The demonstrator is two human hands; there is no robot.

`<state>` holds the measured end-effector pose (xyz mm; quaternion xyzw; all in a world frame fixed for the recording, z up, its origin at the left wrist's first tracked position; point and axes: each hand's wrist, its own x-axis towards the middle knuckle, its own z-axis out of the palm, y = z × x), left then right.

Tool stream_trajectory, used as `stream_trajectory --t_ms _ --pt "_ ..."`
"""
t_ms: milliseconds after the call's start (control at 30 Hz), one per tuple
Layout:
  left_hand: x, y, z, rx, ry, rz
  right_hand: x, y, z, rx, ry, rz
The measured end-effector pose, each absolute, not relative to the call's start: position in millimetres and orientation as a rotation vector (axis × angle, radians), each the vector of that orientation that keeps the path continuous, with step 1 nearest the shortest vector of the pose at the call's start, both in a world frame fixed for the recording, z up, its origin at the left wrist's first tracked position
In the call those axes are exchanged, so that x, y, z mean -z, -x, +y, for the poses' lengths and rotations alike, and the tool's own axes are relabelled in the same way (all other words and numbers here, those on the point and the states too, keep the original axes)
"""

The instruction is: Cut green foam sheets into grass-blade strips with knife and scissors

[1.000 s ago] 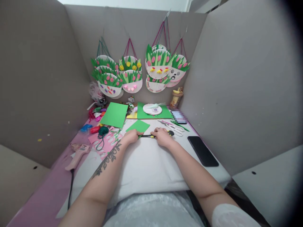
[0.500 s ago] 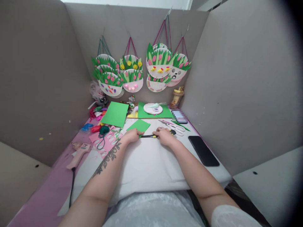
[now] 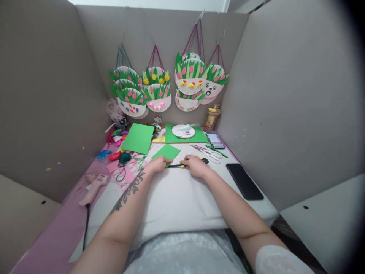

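My left hand [image 3: 159,163] is closed on the near corner of a small green sheet of paper [image 3: 168,152], its fingertips beside the thin dark end of a slim black-and-yellow tool [image 3: 174,166]. Closed over that tool's middle is my right hand [image 3: 194,164]. A rounded black-and-yellow end shows past the knuckles; the rest is hidden, so its exact kind cannot be made out. The tool lies almost level, just along the paper's near edge. White-handled scissors [image 3: 211,155] lie behind my right hand.
Larger green sheets [image 3: 138,138] lie behind, one under a white paper plate [image 3: 176,131]. At left are a pink glue gun [image 3: 94,188], green yarn [image 3: 124,158] and pink paper scraps [image 3: 115,169]. A black phone [image 3: 245,182] lies right. Plate flower baskets [image 3: 190,85] hang from the grey partition.
My right hand and the black-and-yellow tool have shifted slightly left and down. My left hand still holds the small green sheet. The whole view has drifted a little.
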<state>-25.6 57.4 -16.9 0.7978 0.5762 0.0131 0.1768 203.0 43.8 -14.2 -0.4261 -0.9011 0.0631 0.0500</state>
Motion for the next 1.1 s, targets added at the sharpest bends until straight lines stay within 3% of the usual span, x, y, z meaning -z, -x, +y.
stream_trajectory --t_ms 167,367,767,1100 --pt "22.8 30.1 61.9 -0.062 -2.240 1.600 16.2 -200.2 43.1 -0.306 1.094 -2.757" --pt "23.4 30.8 55.5 -0.343 -2.173 1.596 12.1 -228.5 51.8 -0.575 1.052 -2.638" --pt "17.6 17.7 42.3 -0.309 -2.134 1.879 21.3 -216.5 52.8 -0.769 0.893 -2.535" --pt "6.8 13.0 28.3 -0.169 -2.115 1.888 34.8 -223.0 64.3 -0.661 1.041 -2.243"
